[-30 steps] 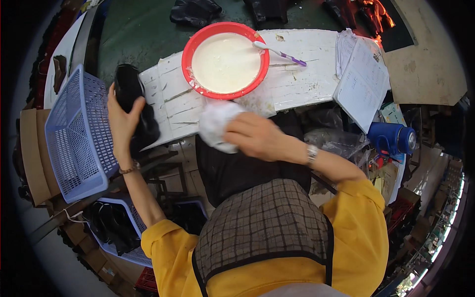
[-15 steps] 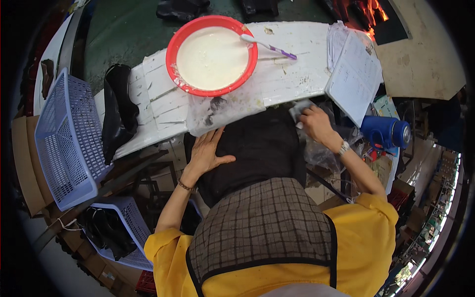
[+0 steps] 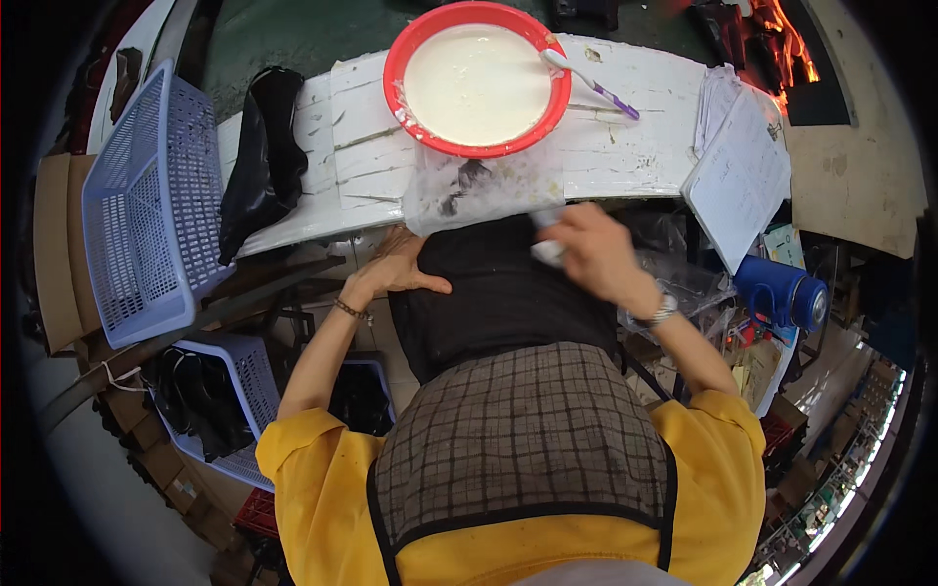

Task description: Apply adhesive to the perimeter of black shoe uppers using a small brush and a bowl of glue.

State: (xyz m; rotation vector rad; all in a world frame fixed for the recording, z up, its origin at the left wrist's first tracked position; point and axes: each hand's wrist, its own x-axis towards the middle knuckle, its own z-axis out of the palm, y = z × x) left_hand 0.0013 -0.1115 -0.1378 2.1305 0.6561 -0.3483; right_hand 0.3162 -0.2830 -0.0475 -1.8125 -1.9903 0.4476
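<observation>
Head view, red basin [image 3: 393, 83] as ref. Right hand [image 3: 593, 252] is nearer the wearer and right of the basin, fingers closed around 1 white wad [image 3: 548, 252], over black lap fabric [image 3: 493, 298]. Blurred; can't tell cloth from paper. Left hand [image 3: 399, 266] is nearer the wearer and left of the basin, on the fabric's edge, thumb spread, nothing seen in it; fingertips unclear. Black leathery piece [image 3: 266, 156] lies left of the basin, on the worktop [image 3: 645, 161].

Risks, my read:
1. Plastic sheet [image 3: 498, 190] sits at the basin's near side. If a hand snags it, it may drag; can't tell if the basin stands on it.
2. Brush [image 3: 598, 89] leans on the basin's right rim. A knock from a right-hand reach could flick white liquid.
3. Black piece reaches the worktop's near edge; an elbow bump could drop it.
</observation>
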